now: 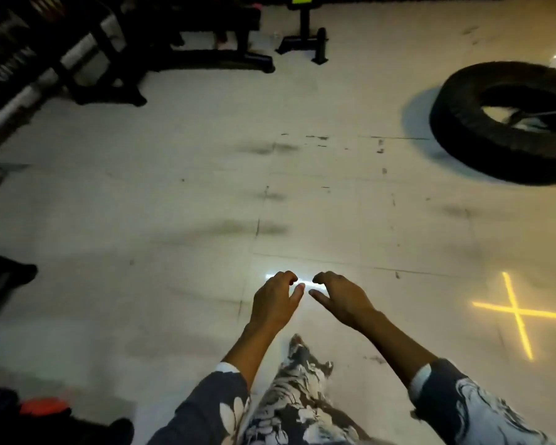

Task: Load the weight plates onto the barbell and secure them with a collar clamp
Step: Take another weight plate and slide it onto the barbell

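Note:
My left hand [275, 298] and my right hand [341, 298] hover side by side over the pale tiled floor, low in the middle of the view. Both have loosely curled, spread fingers and hold nothing. Their fingertips nearly meet above a bright reflection on a tile. No barbell, weight plate or collar clamp shows clearly. A dark rack with lettered black shapes [4, 62] runs along the far left, too blurred to make out.
A large black tyre [463, 133] lies on the floor at the right. Black bench frames [225, 59] stand at the back. A yellow cross [515, 313] marks the floor at lower right. Dark gear with an orange part [42, 407] sits at lower left.

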The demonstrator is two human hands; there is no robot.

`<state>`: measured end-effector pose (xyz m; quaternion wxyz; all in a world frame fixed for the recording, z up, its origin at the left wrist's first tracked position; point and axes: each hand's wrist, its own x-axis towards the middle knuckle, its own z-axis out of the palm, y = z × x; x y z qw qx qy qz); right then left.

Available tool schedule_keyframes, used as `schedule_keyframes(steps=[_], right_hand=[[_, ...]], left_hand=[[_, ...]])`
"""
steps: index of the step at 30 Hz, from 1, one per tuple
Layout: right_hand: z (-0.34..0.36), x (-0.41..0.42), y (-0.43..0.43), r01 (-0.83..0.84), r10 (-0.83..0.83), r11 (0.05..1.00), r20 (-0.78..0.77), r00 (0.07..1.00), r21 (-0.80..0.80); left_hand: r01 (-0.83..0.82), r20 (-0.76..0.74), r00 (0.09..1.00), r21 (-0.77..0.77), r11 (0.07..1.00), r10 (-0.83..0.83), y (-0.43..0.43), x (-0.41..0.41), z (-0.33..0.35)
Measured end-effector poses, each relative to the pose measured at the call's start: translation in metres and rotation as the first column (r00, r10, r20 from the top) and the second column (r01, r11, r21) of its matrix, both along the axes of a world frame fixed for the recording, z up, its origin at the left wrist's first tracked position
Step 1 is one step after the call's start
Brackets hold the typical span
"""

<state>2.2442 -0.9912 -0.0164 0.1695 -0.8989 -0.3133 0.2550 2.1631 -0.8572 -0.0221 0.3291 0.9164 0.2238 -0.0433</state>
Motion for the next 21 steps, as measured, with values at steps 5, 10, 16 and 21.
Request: schedule_keyframes(steps=[5, 10, 16, 21], right_hand=[[-0.008, 0.125, 0.118, -0.099, 0.099, 0.995, 0.022, 0.995, 0.002], [0.012, 0.239, 0.255, -0.225, 0.225, 0.974, 0.037, 0.974, 0.02], [0.021, 0.351, 0.414, -0.33, 0.326, 0.939, 0.05, 0.944, 0.096], [0.011, 0.457, 0.566, -0.463, 0.458, 0.879, 0.068, 0.886, 0.112]], left_hand=[[-0.155, 0.006, 0.988, -0.038, 0.987, 0.156, 0.113, 0.107, -0.018], [-0.28, 0.05, 0.958, -0.027, 0.96, 0.281, 0.245, 0.203, -0.002], [-0.396, 0.077, 0.915, -0.01, 0.918, 0.396, 0.389, 0.299, 0.012], [-0.508, 0.094, 0.859, 0.029, 0.861, 0.503, 0.521, 0.387, 0.003]])
